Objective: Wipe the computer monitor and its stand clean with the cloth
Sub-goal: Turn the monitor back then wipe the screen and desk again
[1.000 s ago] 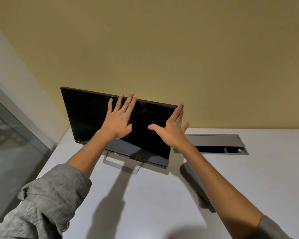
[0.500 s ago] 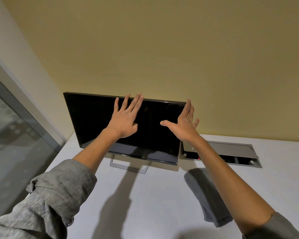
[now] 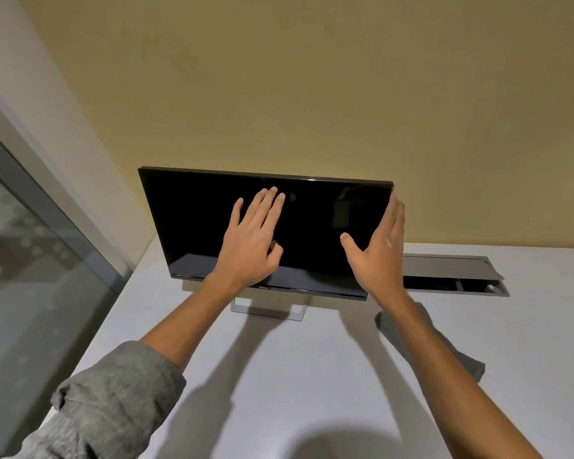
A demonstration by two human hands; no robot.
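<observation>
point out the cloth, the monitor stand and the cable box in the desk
cloth [image 3: 463,361], head view, on its grey fold right of the forearm
monitor stand [image 3: 269,313], head view, on the front bar of its base
cable box [image 3: 444,267], head view, on its open grey lid

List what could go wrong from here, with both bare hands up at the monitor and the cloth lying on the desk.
1. The left hand is spread open in front of the monitor screen with no cloth, so it may leave fingerprints.
2. The right hand is at the right edge; a push could tip or turn the monitor on its thin stand.
3. The cloth lies partly under the right forearm, which could drag it along the desk.
</observation>
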